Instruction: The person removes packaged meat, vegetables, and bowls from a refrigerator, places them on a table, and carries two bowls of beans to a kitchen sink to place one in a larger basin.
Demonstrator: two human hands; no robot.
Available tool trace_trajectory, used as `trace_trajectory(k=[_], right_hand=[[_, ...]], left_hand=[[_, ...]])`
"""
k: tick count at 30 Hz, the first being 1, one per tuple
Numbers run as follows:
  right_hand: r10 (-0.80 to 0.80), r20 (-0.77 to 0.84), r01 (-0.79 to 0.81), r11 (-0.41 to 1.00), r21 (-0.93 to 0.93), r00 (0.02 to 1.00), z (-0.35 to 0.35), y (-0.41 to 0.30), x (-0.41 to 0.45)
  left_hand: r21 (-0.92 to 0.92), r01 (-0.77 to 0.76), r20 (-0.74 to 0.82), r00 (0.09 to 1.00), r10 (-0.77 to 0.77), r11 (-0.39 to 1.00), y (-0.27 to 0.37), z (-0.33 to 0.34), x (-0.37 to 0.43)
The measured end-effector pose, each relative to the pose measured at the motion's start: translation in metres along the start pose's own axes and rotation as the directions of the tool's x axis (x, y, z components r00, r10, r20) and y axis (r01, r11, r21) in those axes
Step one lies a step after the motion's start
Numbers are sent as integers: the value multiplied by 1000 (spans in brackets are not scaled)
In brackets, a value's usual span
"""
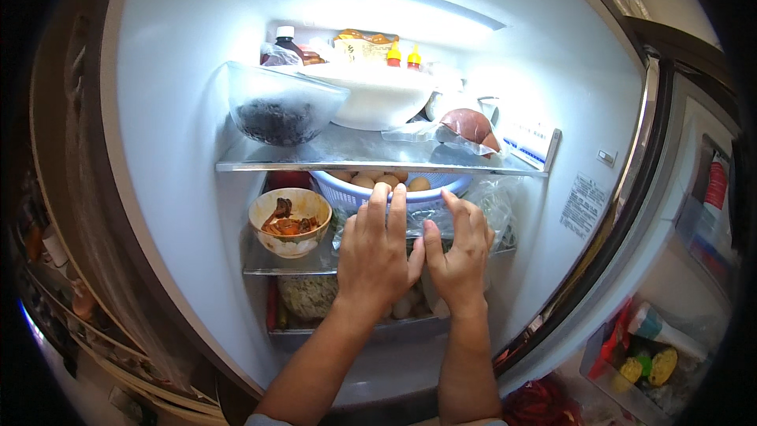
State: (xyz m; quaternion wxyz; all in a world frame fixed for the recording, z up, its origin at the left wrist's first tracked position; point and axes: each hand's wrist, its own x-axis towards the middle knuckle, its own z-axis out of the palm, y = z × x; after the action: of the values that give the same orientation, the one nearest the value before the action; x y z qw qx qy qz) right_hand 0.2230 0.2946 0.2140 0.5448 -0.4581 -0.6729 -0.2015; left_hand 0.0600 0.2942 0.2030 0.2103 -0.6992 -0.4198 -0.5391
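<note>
Both of my hands are extended inside an open, lit refrigerator. My left hand [378, 239] is palm down with fingers spread, its fingertips overlapping the front rim of a lavender plastic basket [343, 192]. Brown eggs [419, 184] lie in that basket on the middle shelf. Beside it, my right hand [464, 242] has bent, parted fingers, the index tip near the basket's right rim. Whether either hand touches the basket cannot be told. Nothing shows in their grip. Clear plastic bags [497, 207] lie under and right of the basket, partly hidden by my hands.
Left of the basket stands a bowl of cooked food [290, 222]. The glass shelf [378, 151] above holds a glass bowl of dark food [278, 112], a white bowl [378, 94] and a bagged reddish-brown item [467, 127]. A loaded door bin [615, 387] is at right.
</note>
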Motion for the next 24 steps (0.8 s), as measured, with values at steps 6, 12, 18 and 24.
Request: trace_trajectory(k=[6, 12, 18, 24], right_hand=[[-12, -58, 12, 1000, 2, 998, -4, 14, -22], [21, -264, -17, 1000, 20, 964, 9, 17, -51], [-3, -371, -15, 999, -45, 929, 18, 6, -68], [219, -444, -200, 976, 89, 869, 15, 9, -78]], left_hand=[[-6, -10, 3, 1000, 10, 1000, 0, -6, 4], [16, -42, 4, 999, 42, 999, 4, -10, -2], [50, -97, -20, 995, 98, 994, -2, -14, -3], [67, -126, 93, 988, 119, 990, 6, -25, -1]])
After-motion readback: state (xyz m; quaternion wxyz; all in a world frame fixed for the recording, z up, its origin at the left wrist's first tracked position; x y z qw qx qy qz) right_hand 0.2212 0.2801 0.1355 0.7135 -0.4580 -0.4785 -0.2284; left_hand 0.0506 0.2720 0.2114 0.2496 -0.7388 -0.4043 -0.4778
